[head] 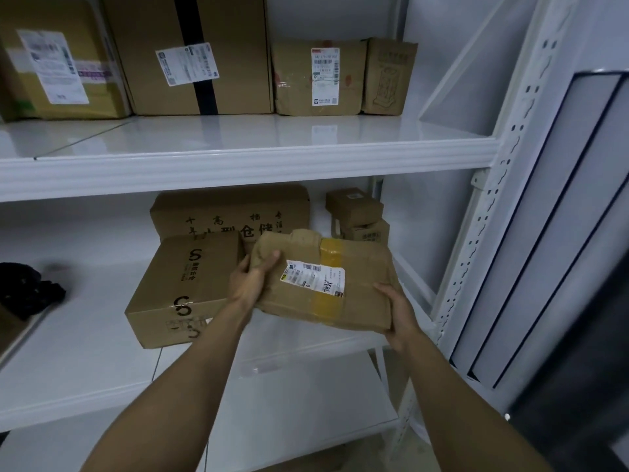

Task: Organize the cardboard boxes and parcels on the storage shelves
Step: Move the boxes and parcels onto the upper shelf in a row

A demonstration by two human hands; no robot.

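Just over the middle shelf (85,352), both hands held a crumpled brown parcel (357,267), close beside a logo-printed box (160,294). The left hand (252,284) had its fingers (242,267) curled round the far left corner. The right hand (396,311) clasped the near right corner, thumb on top.

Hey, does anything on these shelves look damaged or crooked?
Yes. The parcel held by the left hand and right hand is crumpled and dented around its yellow tape. On the top shelf, the shipping label on the black-strapped box sits tilted. The small boxes behind are stacked askew.
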